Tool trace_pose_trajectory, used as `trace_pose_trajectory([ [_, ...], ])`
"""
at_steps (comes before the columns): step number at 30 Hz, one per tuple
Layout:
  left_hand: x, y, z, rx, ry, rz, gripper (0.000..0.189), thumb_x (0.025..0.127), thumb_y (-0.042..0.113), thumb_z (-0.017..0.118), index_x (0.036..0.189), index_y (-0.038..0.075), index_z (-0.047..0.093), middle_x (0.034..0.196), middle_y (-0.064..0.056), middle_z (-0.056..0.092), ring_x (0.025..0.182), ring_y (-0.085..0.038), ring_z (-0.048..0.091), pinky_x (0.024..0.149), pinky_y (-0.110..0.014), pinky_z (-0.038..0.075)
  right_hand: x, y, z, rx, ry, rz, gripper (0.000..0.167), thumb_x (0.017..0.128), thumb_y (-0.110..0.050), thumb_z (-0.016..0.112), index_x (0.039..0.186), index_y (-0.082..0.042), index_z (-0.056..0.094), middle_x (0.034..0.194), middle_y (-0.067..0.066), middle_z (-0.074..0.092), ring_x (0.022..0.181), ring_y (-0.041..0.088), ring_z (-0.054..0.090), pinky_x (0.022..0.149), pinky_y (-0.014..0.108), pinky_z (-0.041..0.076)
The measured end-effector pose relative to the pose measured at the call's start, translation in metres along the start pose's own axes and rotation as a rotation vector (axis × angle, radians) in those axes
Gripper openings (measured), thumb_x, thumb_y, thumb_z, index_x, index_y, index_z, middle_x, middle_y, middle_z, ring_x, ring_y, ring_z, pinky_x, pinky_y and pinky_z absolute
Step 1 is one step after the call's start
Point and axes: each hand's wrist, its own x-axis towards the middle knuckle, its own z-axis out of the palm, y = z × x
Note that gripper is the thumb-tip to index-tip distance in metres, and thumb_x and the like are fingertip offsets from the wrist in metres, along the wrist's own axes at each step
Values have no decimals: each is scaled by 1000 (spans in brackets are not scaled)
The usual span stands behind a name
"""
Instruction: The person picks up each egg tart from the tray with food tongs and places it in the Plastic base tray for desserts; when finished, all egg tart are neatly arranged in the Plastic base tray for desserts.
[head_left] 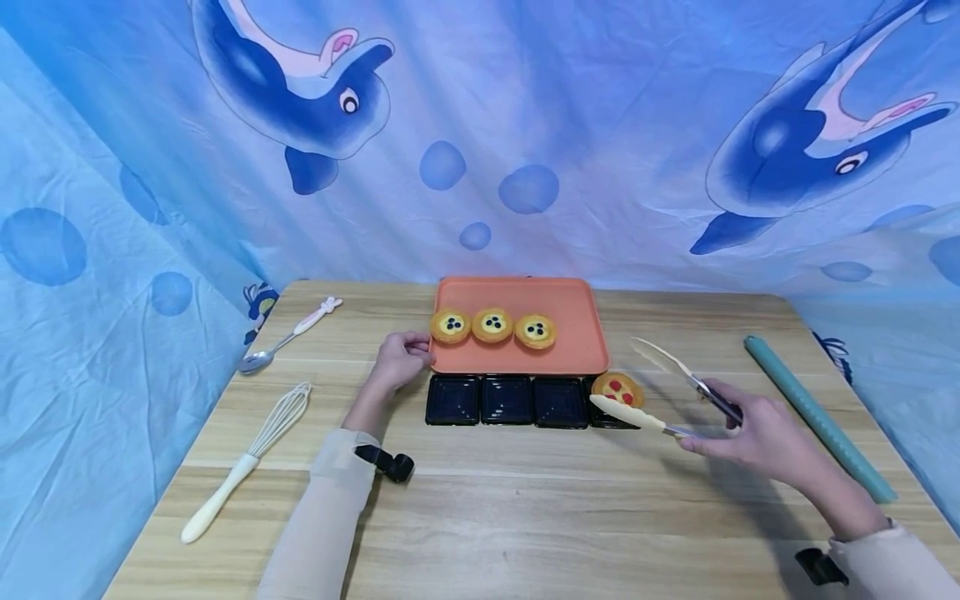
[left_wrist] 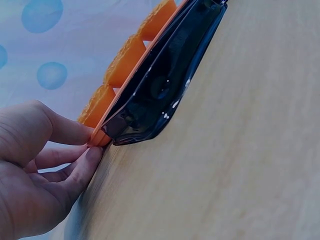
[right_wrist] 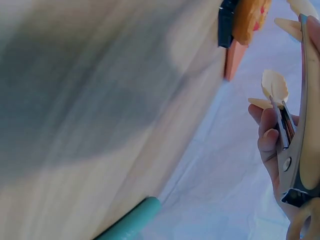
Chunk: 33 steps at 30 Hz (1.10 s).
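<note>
My left hand pinches the left edge of an orange tray between thumb and fingers, seen close in the left wrist view. On this tray sit three egg tarts with dark berries, among them the middle tart. Several square black plastic trays stand in a row along its front edge. In the rightmost one lies a tart with red pieces. My right hand grips a pair of tongs with cream tips. The tongs' arms are spread apart, one tip in front of the red-topped tart, the other off to its right.
A cream whisk and a spoon with a rabbit handle lie at the table's left. A teal rod lies along the right side. Behind the wooden table hangs a blue dolphin cloth.
</note>
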Motion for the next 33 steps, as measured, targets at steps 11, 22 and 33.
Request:
trace_pose_trajectory([
  [11, -3, 0, 2, -28, -12, 6, 40, 81, -8, 64, 121, -11, 61, 105, -20, 64, 90, -25, 64, 75, -25, 54, 29, -17, -8, -4, 8, -23, 93, 70, -47, 88, 137, 5, 53, 60, -3, 40, 47, 7, 34, 43, 26, 31],
  [22, -4, 0, 1, -40, 9, 9, 39, 81, -9, 64, 120, -11, 62, 104, -20, 64, 90, -24, 63, 76, -25, 53, 93, -40, 9, 81, -131, -1, 96, 72, -58, 82, 143, -1, 50, 70, 4, 50, 51, 17, 40, 45, 30, 34],
  [33, -3, -1, 1, -43, 19, 23, 37, 81, -9, 65, 117, -10, 63, 102, -19, 65, 87, -23, 64, 75, -25, 54, 133, -42, 40, 30, -170, -79, 93, 73, -55, 83, 140, 1, 53, 72, 6, 54, 51, 16, 34, 50, 31, 31],
])
